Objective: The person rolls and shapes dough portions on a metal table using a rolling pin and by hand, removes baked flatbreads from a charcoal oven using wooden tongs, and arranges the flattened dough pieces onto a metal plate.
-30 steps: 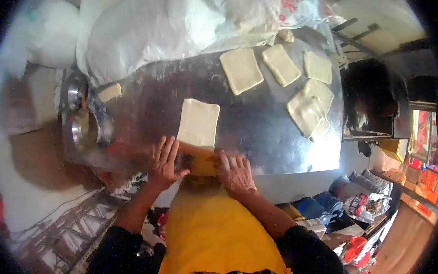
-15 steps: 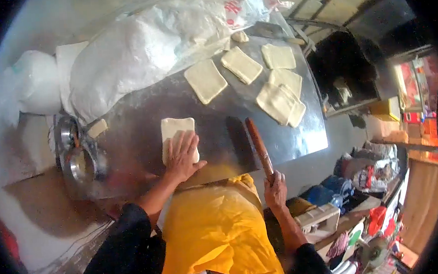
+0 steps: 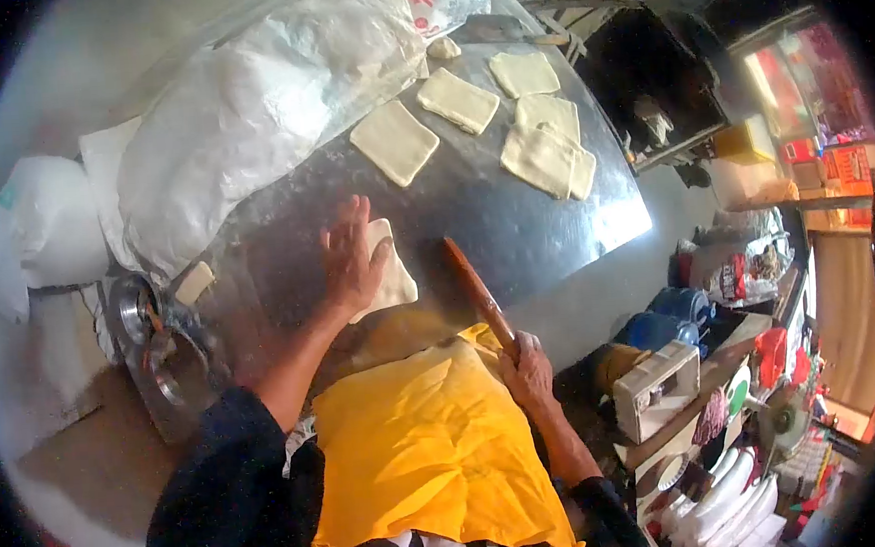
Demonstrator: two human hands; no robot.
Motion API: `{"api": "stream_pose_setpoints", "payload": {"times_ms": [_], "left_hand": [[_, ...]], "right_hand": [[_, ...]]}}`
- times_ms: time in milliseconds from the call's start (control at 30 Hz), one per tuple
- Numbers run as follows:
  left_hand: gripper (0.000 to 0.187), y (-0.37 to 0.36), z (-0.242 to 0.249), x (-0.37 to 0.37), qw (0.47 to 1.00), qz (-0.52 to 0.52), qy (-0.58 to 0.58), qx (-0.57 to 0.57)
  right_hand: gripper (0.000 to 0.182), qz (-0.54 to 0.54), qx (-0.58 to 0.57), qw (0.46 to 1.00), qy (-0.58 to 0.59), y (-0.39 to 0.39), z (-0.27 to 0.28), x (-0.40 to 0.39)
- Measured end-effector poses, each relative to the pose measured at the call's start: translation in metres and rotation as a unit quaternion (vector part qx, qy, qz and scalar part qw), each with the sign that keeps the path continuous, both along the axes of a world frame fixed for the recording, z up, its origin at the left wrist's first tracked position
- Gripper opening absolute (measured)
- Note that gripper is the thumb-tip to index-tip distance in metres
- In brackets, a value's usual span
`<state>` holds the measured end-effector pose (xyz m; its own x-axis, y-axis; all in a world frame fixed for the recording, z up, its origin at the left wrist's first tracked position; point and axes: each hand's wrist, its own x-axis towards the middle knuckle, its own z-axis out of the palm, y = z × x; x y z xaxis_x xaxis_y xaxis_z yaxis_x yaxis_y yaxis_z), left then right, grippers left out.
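Note:
My left hand (image 3: 350, 267) is spread with fingers stretched out at the left side of a flat rectangle of pale dough (image 3: 394, 281), covering part of it. The dough lies near the front edge of the metal worktop (image 3: 288, 283). My right hand (image 3: 529, 370) is wrapped round the near end of a reddish-brown wooden rolling pin (image 3: 478, 293). Its far end points forward over the worktop, to the right of the dough and apart from it. Farther back lie several more flat dough rectangles (image 3: 394, 143), some overlapping at the right.
A large white plastic sheet (image 3: 277, 103) covers something bulky at the back left. Metal bowls (image 3: 170, 370) stand at the left edge beside a small dough strip (image 3: 195, 283). A flat-bladed tool (image 3: 503, 29) and a dough lump (image 3: 443, 49) lie at the back. Crates (image 3: 657, 390) stand right.
My left hand has slid from the top of the dough to its left side. The rolling pin in my right hand has moved left, closer to the dough. The view has shifted.

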<state>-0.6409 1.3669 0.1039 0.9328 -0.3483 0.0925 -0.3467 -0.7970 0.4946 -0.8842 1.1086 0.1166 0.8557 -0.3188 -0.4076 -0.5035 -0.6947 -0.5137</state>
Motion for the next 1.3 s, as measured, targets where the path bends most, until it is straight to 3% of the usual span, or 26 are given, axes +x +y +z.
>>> {"api": "stream_pose_setpoints", "payload": {"times_ms": [167, 300, 400, 467, 500, 567, 600, 633, 667, 700, 767, 800, 833, 933, 1033, 1100, 1233, 1300], "left_hand": [[0.072, -0.019, -0.024, -0.037, 0.982, -0.149, -0.03, 0.109], [0.072, -0.016, -0.024, -0.042, 0.984, -0.144, -0.008, 0.101], [0.07, -0.001, -0.023, -0.015, 0.986, -0.142, 0.077, 0.037], [0.067, 0.019, -0.025, 0.005, 0.996, -0.011, -0.035, 0.075], [0.067, 0.029, -0.026, 0.014, 0.996, -0.016, -0.043, 0.07], [0.05, 0.045, -0.029, 0.028, 0.994, -0.009, 0.07, 0.078], [0.05, 0.042, -0.02, 0.036, 0.995, -0.015, 0.062, 0.076], [0.038, 0.039, -0.006, 0.041, 0.985, -0.036, 0.126, 0.112], [0.026, 0.035, 0.005, 0.046, 0.97, -0.054, 0.187, 0.146], [0.026, 0.035, 0.01, 0.048, 0.972, -0.056, 0.179, 0.143], [0.014, 0.034, 0.017, 0.041, 0.974, -0.14, 0.181, -0.004], [0.015, 0.028, 0.043, 0.034, 0.951, -0.106, 0.29, -0.033], [0.015, 0.03, 0.053, 0.03, 0.951, -0.11, 0.287, -0.034], [0.017, 0.048, 0.078, 0.039, 0.917, -0.036, 0.341, -0.205], [0.02, 0.076, 0.074, 0.074, 0.912, -0.006, 0.339, -0.231], [0.028, 0.068, 0.077, 0.091, 0.944, 0.107, 0.163, -0.268], [0.035, 0.029, 0.049, 0.08, 0.944, 0.056, 0.129, -0.299], [0.033, -0.025, 0.044, 0.052, 0.944, -0.019, 0.166, -0.286]], "right_hand": [[0.04, -0.047, 0.033, 0.998, -0.001, 0.013, -0.026, -0.009], [0.041, -0.058, 0.061, 0.996, 0.015, 0.02, -0.016, -0.009], [0.039, -0.066, 0.035, 0.996, -0.048, 0.022, -0.009, -0.004], [0.039, -0.089, 0.036, 0.993, -0.067, 0.025, -0.007, -0.005], [0.038, -0.104, 0.041, 0.99, -0.089, 0.023, -0.008, -0.003], [0.038, -0.128, 0.073, 0.984, -0.1, 0.015, -0.022, 0.002], [0.035, -0.121, 0.068, 0.99, -0.031, 0.01, -0.028, 0.003], [0.032, -0.113, 0.063, 0.991, 0.04, 0.008, -0.028, 0.003], [0.032, -0.118, 0.061, 0.991, 0.033, 0.007, -0.027, 0.004], [0.033, -0.117, 0.052, 0.992, 0.023, 0.008, -0.024, 0.006], [0.034, -0.12, 0.037, 0.992, 0.005, 0.004, -0.018, 0.015], [0.033, -0.137, 0.056, 0.989, 0.019, 0.004, -0.012, 0.016], [0.033, -0.153, 0.077, 0.985, 0.033, 0.004, -0.007, 0.016], [0.033, -0.14, 0.075, 0.987, 0.01, 0.002, 0.013, 0.031], [0.038, -0.1, 0.055, 0.991, -0.073, -0.008, 0.03, 0.054], [0.04, -0.083, 0.056, 0.975, -0.197, -0.018, 0.059, 0.074], [0.043, -0.059, 0.01, 0.959, -0.275, -0.053, 0.064, 0.071], [0.037, -0.089, 0.079, 0.969, -0.215, -0.07, 0.046, 0.052]]}}
